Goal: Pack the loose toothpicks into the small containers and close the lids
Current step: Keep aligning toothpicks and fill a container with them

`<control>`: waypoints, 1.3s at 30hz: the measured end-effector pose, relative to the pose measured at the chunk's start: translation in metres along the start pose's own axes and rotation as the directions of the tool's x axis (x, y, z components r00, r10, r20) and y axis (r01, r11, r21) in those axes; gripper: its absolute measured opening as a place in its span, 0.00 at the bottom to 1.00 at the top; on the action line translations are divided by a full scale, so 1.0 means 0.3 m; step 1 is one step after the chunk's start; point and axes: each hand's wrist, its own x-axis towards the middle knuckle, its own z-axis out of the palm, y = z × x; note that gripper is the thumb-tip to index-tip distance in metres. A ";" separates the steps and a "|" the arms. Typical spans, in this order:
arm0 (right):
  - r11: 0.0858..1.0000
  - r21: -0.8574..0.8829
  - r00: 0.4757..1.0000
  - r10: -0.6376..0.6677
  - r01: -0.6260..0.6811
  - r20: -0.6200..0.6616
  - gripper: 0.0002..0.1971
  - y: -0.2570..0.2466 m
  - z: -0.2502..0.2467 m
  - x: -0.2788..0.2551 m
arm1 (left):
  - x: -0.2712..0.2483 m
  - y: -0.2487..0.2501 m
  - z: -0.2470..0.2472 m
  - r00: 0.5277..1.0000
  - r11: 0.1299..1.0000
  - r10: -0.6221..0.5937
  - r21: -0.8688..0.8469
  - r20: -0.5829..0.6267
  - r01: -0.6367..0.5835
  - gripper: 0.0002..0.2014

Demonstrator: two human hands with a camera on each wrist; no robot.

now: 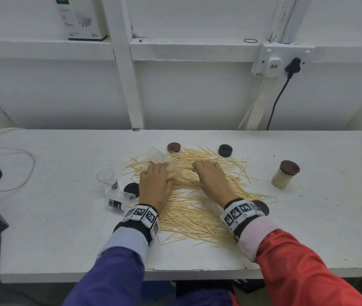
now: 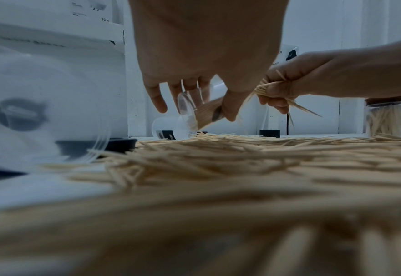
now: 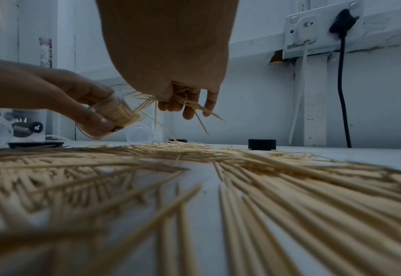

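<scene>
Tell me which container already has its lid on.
The jar at the far right: it stands upright, packed with toothpicks, under a brown lid. The other clear containers are lidless, including the one the left hand grips.

We see the head view bright and evenly lit, its white table [image 1: 308, 228] and wall almost without shadow; only soft, faint shade lies under the left hand [image 1: 154, 184] and right hand [image 1: 213, 180]. Straight rails bow toward the edges of this wide picture. Both wrist views are much dimmer and bluish, with the palms dark against the pale wall. In the left wrist view, the loose toothpicks [image 2: 218, 149] just below the fingers [image 2: 158, 99] are fairly sharp, while those nearest the lens melt into blur. The right wrist view blurs likewise near the lens, and the sticks among the fingertips [image 3: 188, 114] smear slightly.
</scene>
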 end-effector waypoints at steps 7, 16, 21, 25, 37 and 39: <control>0.998 -0.048 0.999 -0.037 0.039 0.037 0.15 0.002 0.010 -0.001 | 0.005 0.007 0.006 0.991 0.992 0.119 -0.038 0.054 -0.117 0.25; 0.997 0.043 0.992 -0.062 0.057 0.110 0.30 -0.008 0.016 0.006 | 0.003 0.007 0.005 0.984 0.988 0.150 -0.047 0.094 -0.146 0.26; 0.994 0.090 0.989 -0.067 0.055 0.134 0.35 -0.009 0.014 0.006 | 0.001 0.013 0.001 0.972 0.979 0.191 -0.094 0.133 -0.180 0.26; 0.993 0.107 0.996 -0.059 0.052 0.066 0.33 -0.008 0.017 0.007 | 0.000 0.014 -0.004 0.972 0.976 0.197 -0.120 0.130 -0.182 0.25; 0.994 0.112 0.996 0.000 0.010 -0.091 0.16 -0.011 -0.008 -0.001 | 0.003 0.019 -0.004 0.963 0.969 0.215 -0.156 0.160 -0.191 0.25; 0.988 0.153 0.997 0.005 0.006 -0.074 0.13 -0.011 -0.003 0.003 | 0.003 0.018 -0.003 0.963 0.970 0.215 -0.147 0.162 -0.191 0.26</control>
